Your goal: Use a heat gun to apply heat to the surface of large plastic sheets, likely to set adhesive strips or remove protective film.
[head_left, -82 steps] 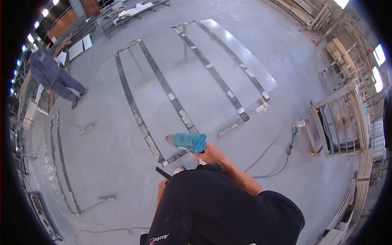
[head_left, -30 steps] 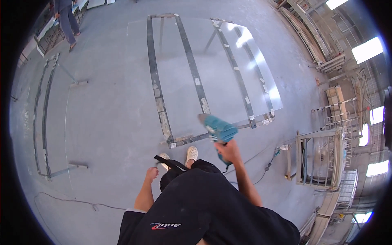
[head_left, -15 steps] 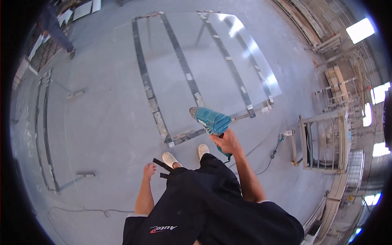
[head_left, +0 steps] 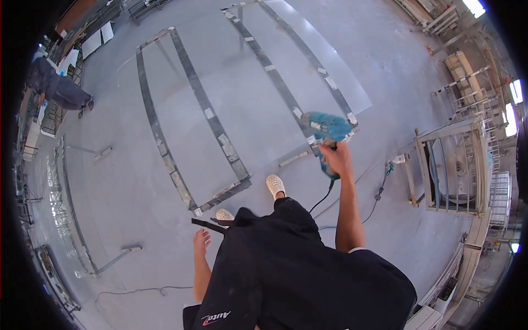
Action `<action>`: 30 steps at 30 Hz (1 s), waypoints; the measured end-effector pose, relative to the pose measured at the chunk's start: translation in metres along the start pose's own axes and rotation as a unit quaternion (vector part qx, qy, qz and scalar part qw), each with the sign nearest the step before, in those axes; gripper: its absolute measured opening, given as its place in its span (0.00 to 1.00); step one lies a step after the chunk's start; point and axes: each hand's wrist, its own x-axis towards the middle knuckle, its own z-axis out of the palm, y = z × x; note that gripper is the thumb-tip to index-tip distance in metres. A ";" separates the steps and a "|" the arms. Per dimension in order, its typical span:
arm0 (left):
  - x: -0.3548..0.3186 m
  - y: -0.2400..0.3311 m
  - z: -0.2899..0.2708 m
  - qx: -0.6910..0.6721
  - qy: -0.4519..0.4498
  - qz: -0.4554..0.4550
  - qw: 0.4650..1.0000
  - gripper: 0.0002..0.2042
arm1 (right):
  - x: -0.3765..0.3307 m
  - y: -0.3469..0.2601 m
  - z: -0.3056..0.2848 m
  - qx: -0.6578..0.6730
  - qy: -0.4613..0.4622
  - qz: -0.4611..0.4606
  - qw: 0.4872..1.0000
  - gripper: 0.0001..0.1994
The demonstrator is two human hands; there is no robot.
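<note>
My right hand [head_left: 338, 158] is wrapped around the handle of a teal heat gun [head_left: 329, 126], whose nozzle points left. A black cord runs down from its grip. The gun is held above the near right part of a low rack of dark rails [head_left: 195, 91], which have pale patches along them. A clear, shiny sheet [head_left: 346, 82] lies across the rails. My left hand [head_left: 202, 241] hangs low beside my black apron, its fingers loosely bent and apart with nothing in them. Near it, a dark apron strap [head_left: 208, 224] sticks out.
At the far left a person [head_left: 58, 88] in dark clothes stands near racks. A second low rail frame [head_left: 77, 209] is on the left floor. To the right stands a wheeled metal-and-wood frame [head_left: 454, 170]. Cords [head_left: 379, 192] trail over the grey floor [head_left: 385, 242].
The heat gun in my right hand has moved right and slightly up. My view has shifted rightward along the rack, and my feet have stepped. More of the person at left shows.
</note>
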 end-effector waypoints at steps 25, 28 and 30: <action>-0.050 0.010 0.209 0.162 -0.020 0.156 0.974 0.17 | 0.133 0.011 -0.175 0.154 0.040 0.034 0.987 0.10; -0.059 0.026 0.226 0.061 0.002 0.097 0.993 0.16 | 0.139 0.012 -0.175 0.162 0.061 0.026 0.985 0.10; -0.058 0.026 0.227 0.055 0.000 0.097 0.994 0.14 | 0.140 0.009 -0.171 0.162 0.063 0.027 0.984 0.10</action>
